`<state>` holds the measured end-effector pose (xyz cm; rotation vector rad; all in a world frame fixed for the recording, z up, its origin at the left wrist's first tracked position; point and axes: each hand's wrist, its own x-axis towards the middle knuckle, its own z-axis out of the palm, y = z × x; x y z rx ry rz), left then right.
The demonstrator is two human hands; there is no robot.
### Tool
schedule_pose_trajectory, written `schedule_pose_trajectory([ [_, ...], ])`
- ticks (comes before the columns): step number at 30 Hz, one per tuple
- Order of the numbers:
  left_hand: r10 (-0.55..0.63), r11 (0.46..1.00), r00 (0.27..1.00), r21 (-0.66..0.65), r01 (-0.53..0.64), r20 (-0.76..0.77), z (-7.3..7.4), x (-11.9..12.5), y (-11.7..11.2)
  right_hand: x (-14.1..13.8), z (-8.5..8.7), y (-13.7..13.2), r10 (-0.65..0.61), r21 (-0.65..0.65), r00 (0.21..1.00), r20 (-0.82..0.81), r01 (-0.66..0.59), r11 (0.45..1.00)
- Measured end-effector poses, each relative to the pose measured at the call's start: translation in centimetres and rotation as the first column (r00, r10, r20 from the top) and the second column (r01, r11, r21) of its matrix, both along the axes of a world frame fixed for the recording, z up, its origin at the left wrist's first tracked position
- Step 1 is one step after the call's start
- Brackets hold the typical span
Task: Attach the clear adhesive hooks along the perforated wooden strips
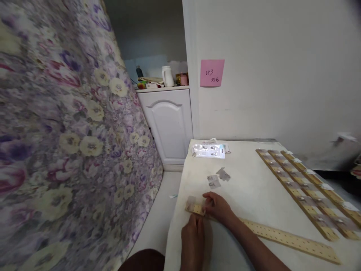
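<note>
A long pale wooden strip with rows of small holes (pixel 293 239) lies slantwise across the near part of the table. On its left end sits a small clear plastic piece (pixel 191 202). My left hand (pixel 194 231) is closed, its fingertips pressed together at the strip's near edge. Over the strip, just right of that end, my right hand (pixel 216 206) is pinched, with thumb and fingers close to the wood. Whatever small thing either hand holds is hidden by the fingers. Beyond them lie a small clear packet (pixel 213 181) and a crumpled grey scrap (pixel 223 174).
Several similar strips carrying clear packets (pixel 299 188) lie along the table's right side. Blister packs (pixel 208 150) rest at the far edge of the white table (pixel 242 165). A floral curtain (pixel 84 150) hangs at left; a white cabinet (pixel 170 124) stands behind.
</note>
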<state>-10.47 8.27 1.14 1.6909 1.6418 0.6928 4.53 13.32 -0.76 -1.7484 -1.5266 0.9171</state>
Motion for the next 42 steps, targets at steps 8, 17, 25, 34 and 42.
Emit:
schedule_pose_trajectory([
  [8,0.025,0.997,1.0,0.072,-0.026,0.018,-0.3,-0.2,0.0,0.9,0.9,-0.8,-0.004,0.099,0.999,-0.039,0.008,0.995],
  [17,0.028,1.0,0.997,-0.003,-0.028,0.075,-0.4,-0.3,0.0,7.1,1.4,-9.0,0.023,0.147,0.969,0.245,-0.061,0.987],
  [25,-0.013,0.999,0.998,0.039,0.011,0.063,-0.4,-0.3,-0.5,7.4,1.6,-10.0,-0.014,0.107,0.957,0.289,-0.018,0.994],
  [34,-0.041,0.998,0.999,0.054,0.04,0.031,-0.7,-0.1,-0.3,5.7,2.0,-8.6,-0.109,0.084,0.955,0.276,0.089,0.992],
  [42,-0.069,0.997,0.998,0.043,0.069,0.008,-0.5,-0.1,-0.5,4.5,0.5,-9.0,-0.132,0.106,0.95,0.284,0.105,0.989],
])
